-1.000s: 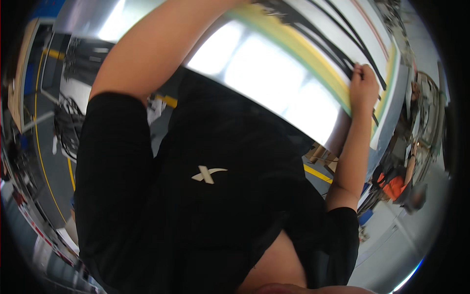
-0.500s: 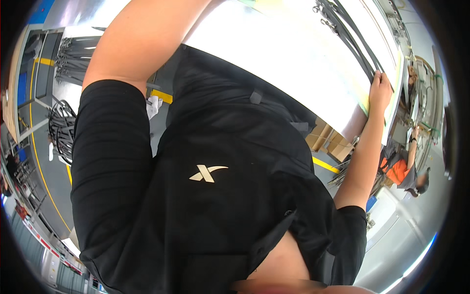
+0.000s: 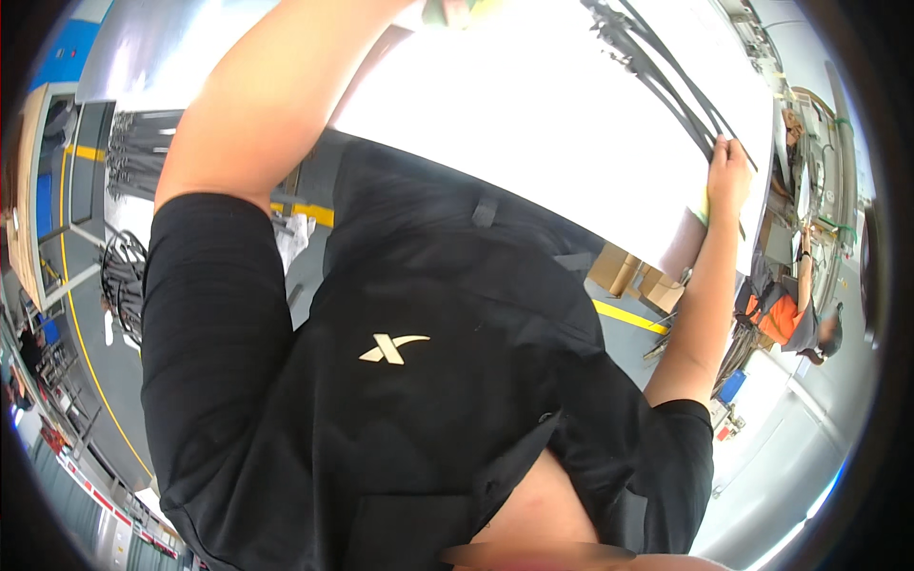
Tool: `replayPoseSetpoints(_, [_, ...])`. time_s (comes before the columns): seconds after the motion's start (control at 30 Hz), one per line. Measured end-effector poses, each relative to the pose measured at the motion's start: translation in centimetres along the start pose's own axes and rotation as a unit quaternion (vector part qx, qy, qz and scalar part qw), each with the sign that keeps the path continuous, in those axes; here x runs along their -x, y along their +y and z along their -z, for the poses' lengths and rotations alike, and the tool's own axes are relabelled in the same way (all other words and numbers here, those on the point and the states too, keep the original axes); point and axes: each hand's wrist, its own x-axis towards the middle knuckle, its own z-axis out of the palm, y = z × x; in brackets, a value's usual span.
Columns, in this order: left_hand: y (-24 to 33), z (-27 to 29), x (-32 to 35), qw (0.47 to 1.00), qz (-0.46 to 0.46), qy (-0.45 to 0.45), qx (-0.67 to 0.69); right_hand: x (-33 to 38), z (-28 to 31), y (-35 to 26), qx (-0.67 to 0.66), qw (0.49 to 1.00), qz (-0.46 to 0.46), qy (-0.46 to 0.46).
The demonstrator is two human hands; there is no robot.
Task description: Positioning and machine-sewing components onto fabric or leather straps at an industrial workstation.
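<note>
My right hand (image 3: 728, 178) is closed around the near ends of several long black straps (image 3: 666, 86) lying across the white tabletop (image 3: 514, 114). Small metal fittings show at the far ends of the straps, blurred by glare. From the left, my left arm (image 3: 267, 105) reaches over the table to the top edge. Only a bit of my left hand (image 3: 459, 13) shows there, next to a pale green piece (image 3: 436, 13) whose kind I cannot make out. The rest of that hand is cut off by the edge.
More black straps (image 3: 143, 143) hang in a bundle at the left, with coiled black cords (image 3: 122, 276) below them. Cardboard boxes (image 3: 633, 276) stand under the table's right side. A person in orange and dark clothing (image 3: 776, 314) works at the far right by a bench.
A bit of my left hand and the pale green piece have come into view at the top edge. My right hand has shifted slightly left, still on the straps.
</note>
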Motion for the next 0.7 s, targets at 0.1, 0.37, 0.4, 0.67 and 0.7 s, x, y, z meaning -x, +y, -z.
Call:
replayPoseSetpoints(0.1, [0.7, 0.2, 1.0, 1.0, 0.005, -0.024, 0.01, 0.3, -0.4, -0.3, -0.026, 0.999, 0.003, -0.028])
replayPoseSetpoints(0.37, [3.0, -0.4, 4.2, 0.992, 0.079, -0.022, 0.096, 1.7, 5.5, -13.0, -0.254, 0.949, 0.184, 0.023])
replayPoseSetpoints(0.4, [3.3, -0.1, 4.4, 0.991, 0.088, -0.035, 0.092, 1.6, 6.8, -15.3, -0.249, 0.943, 0.219, -0.005])
replayPoseSetpoints(0.67, [3.4, -1.2, 0.4, 0.985, -0.144, -0.088, 0.035, -4.9, 7.6, -20.6, -0.237, 0.848, 0.408, -0.242])
replayPoseSetpoints(0.7, [3.0, -1.3, -0.6, 0.981, -0.178, -0.08, 0.007, -5.8, 7.4, -20.2, -0.239, 0.85, 0.405, -0.236])
